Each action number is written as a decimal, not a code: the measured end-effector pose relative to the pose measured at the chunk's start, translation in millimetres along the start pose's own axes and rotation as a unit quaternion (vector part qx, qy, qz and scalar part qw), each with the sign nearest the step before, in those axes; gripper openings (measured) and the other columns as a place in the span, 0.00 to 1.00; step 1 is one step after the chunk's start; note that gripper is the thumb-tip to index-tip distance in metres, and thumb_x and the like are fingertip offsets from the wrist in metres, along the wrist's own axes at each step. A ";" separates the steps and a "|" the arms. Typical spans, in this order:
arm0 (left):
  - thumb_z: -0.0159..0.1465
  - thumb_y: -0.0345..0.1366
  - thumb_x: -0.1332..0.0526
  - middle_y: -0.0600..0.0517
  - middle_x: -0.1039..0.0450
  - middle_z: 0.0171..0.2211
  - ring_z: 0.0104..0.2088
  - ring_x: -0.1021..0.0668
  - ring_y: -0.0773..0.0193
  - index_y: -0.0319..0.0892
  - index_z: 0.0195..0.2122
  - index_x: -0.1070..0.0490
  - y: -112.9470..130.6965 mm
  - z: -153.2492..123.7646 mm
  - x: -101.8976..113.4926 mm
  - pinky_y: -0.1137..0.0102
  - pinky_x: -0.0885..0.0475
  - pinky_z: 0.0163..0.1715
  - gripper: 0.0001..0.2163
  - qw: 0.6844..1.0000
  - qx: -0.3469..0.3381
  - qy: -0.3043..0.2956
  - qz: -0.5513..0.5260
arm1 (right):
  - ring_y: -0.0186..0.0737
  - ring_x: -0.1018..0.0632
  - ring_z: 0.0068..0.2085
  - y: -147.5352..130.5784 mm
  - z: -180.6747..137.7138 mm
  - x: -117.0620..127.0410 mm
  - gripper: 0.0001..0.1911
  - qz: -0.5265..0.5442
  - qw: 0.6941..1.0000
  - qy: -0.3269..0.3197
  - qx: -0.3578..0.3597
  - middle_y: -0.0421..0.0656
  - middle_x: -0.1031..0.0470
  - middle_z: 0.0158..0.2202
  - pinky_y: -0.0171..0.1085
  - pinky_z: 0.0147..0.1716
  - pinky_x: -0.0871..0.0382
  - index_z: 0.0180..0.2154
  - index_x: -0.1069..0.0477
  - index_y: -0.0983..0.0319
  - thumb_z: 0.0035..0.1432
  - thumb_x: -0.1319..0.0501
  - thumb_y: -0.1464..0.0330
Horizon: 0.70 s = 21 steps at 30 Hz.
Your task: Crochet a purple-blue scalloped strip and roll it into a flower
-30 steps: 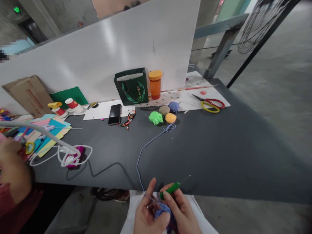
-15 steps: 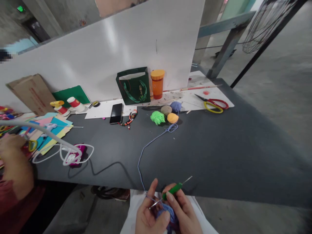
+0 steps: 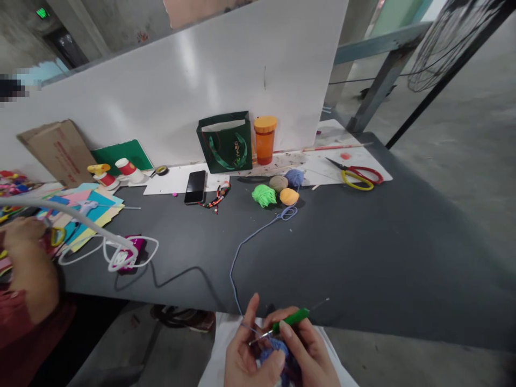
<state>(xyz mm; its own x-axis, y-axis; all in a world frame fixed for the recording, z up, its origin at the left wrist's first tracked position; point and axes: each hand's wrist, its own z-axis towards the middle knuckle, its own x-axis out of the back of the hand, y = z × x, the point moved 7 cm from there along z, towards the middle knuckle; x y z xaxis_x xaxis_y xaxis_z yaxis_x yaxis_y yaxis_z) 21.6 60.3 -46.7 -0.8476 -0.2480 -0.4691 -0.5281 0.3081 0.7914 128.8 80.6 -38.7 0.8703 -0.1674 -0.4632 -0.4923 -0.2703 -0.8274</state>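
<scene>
My left hand (image 3: 245, 355) pinches a small blue-purple crochet piece (image 3: 273, 352) at the bottom edge, its forefinger raised with yarn over it. My right hand (image 3: 308, 352) grips a green-handled crochet hook (image 3: 291, 319) whose metal tip points into the piece. A strand of blue yarn (image 3: 242, 247) runs from my hands up across the dark table (image 3: 363, 252) to a blue yarn ball (image 3: 295, 177), which lies beside a green yarn ball (image 3: 263, 195), an orange yarn ball (image 3: 289, 196) and a tan yarn ball (image 3: 278, 183).
Behind stand a green gift bag (image 3: 226, 142), an orange jar (image 3: 265, 140), a phone (image 3: 195, 187), a bead bracelet (image 3: 216, 196) and red-yellow scissors (image 3: 357, 176). At left, another person's hand (image 3: 30, 263) works over coloured paper (image 3: 86, 207); a white cable (image 3: 108, 250) coils nearby.
The view has shifted slightly, so the table items sit a little further right. My right hand has tilted the hook a bit flatter. The other person's hand stays at the left edge.
</scene>
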 end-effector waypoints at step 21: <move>0.46 0.40 0.25 0.56 0.29 0.27 0.27 0.28 0.71 0.51 0.52 0.25 -10.2 5.8 8.3 0.74 0.33 0.33 0.30 0.995 0.051 0.013 -0.084 | 0.38 0.24 0.30 -9.0 2.5 -0.6 0.15 -0.074 0.997 -0.014 -0.015 0.39 0.23 0.27 0.33 0.31 0.29 0.31 0.23 0.58 0.51 0.32 0.52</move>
<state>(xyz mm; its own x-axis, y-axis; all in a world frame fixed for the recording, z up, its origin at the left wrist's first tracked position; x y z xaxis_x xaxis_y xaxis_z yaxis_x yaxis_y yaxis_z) 19.6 60.4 -60.9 -0.7459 -0.3277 -0.5799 -0.6660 0.3518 0.6578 132.7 85.5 -31.7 0.9330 -0.0975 -0.3463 -0.3590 -0.3178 -0.8776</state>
